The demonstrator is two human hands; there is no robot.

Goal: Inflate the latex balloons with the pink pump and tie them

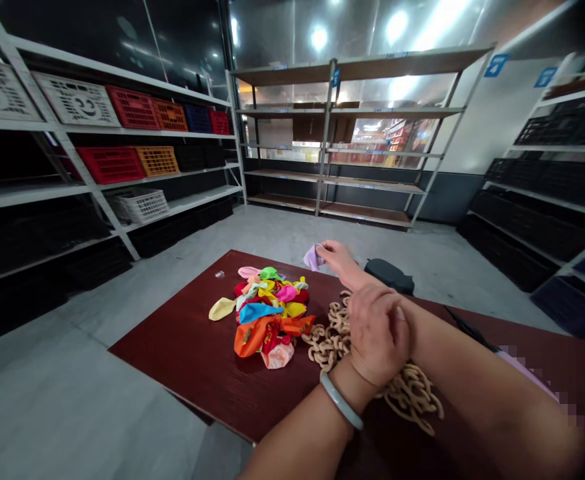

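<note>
My right hand (338, 259) reaches out over the far side of the table, its fingers pinching a limp light-purple piece (313, 257) that looks like a deflated balloon. My left hand (379, 330), with a pale bangle (341, 401) at the wrist, is wrapped round my right forearm. Left of both hands lies a loose pile of similar limp pieces (267, 307) in orange, blue, yellow, pink, green and red, some with gold print. Tan curled, rope-like pieces (339, 327) form a heap beneath my arms, which hide part of it.
A dark red table (187, 327) carries everything, with a small clear scrap (219, 274) near its far left edge. A black object (389, 275) stands beyond my right arm. Shelves with red, orange and white crates (115, 165) line the left; a rack (322, 133) stands behind.
</note>
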